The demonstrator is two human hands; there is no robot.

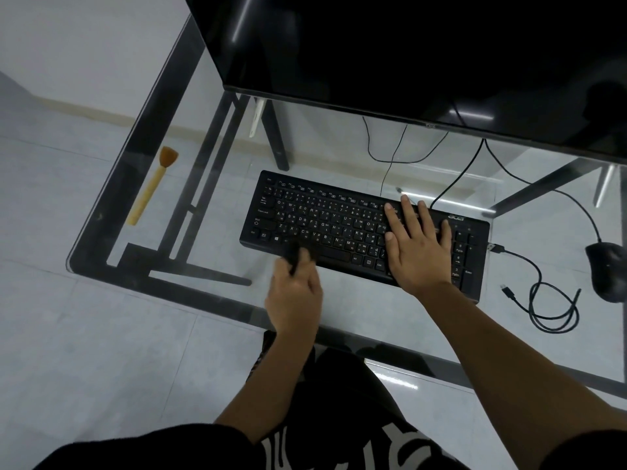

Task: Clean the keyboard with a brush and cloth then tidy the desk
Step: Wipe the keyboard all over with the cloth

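A black keyboard (325,225) lies on the glass desk (356,310) in front of the monitor. My right hand (415,247) rests flat on its right half, fingers spread and straight. My left hand (295,296) grips a small dark cloth (298,251) and holds it against the keyboard's front left edge; the cloth is blurred. A brush (151,186) with a yellow handle and orange-brown bristles lies on the desk far to the left, apart from both hands.
A large black monitor (407,56) overhangs the back of the desk. A black mouse (609,269) sits at the right edge. A loose coiled black cable (543,300) with its plugs lies right of the keyboard. More cables run behind it.
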